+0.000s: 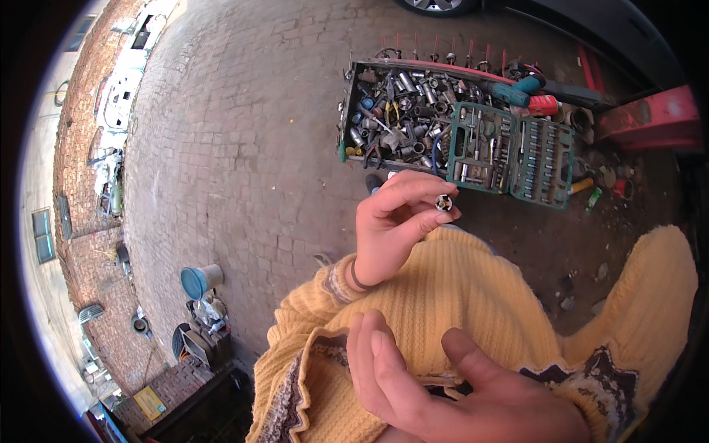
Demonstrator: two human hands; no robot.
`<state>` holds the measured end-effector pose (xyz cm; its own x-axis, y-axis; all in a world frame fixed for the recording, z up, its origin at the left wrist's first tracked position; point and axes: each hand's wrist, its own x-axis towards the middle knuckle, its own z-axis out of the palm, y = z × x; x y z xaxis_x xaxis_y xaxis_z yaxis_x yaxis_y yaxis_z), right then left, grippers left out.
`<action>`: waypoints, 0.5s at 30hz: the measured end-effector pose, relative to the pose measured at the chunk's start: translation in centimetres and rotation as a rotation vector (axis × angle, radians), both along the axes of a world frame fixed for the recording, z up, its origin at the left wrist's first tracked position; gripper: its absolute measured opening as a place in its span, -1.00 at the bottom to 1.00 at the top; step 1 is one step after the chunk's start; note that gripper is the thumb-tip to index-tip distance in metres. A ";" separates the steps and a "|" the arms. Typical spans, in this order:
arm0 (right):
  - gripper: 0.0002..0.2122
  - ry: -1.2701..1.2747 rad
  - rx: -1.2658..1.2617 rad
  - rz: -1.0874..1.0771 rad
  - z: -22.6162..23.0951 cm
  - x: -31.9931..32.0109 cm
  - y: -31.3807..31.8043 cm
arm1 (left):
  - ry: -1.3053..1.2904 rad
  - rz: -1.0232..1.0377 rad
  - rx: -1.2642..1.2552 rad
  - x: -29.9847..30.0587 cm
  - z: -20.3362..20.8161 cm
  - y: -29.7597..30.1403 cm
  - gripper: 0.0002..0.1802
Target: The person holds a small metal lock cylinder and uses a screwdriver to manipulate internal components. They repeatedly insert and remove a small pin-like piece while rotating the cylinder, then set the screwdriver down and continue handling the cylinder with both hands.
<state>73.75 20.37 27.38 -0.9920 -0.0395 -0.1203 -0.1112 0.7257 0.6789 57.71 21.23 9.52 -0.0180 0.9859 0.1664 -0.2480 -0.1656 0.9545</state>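
Observation:
My left hand [389,235] pinches a small metal socket [443,203] between thumb and fingers. The socket's round end faces me, with a dark, notched middle; its length is mostly hidden by the fingers. Lower down, my right hand [450,391] is held in front of my body, palm partly up, fingers stretched and thumb apart, with nothing in it. Beyond the left hand lies an unfolded green socket-set case [511,153], with rows of sockets and a ratchet in its slots. It rests against a metal tray [344,111] heaped with loose sockets and hand tools.
Teal-handled tools [509,94] and a red can [543,105] lie by the tray's right end. A red metal beam [650,118] and a dark car [591,29] stand at the far right. A bucket with a blue lid [195,283] is on the brick paving [221,133] to the left.

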 end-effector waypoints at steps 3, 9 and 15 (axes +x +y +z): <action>-0.58 -0.111 0.136 0.141 1.0 -0.1 1.2 | -0.177 -0.014 -0.094 0.1 0.0 -0.1 -0.67; -0.59 -0.094 0.201 0.146 0.6 -1.8 0.5 | -0.472 -0.133 -0.276 -0.1 -0.1 0.0 -0.73; -0.68 0.079 0.025 0.030 -0.3 -2.5 0.3 | -0.575 -0.185 -0.290 -0.5 -0.3 0.0 -0.76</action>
<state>71.28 20.66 27.06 -0.9968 -0.0674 -0.0429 -0.0780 0.7056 0.7043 57.23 21.19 9.23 0.1485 0.9847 -0.0912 -0.7299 0.1714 0.6618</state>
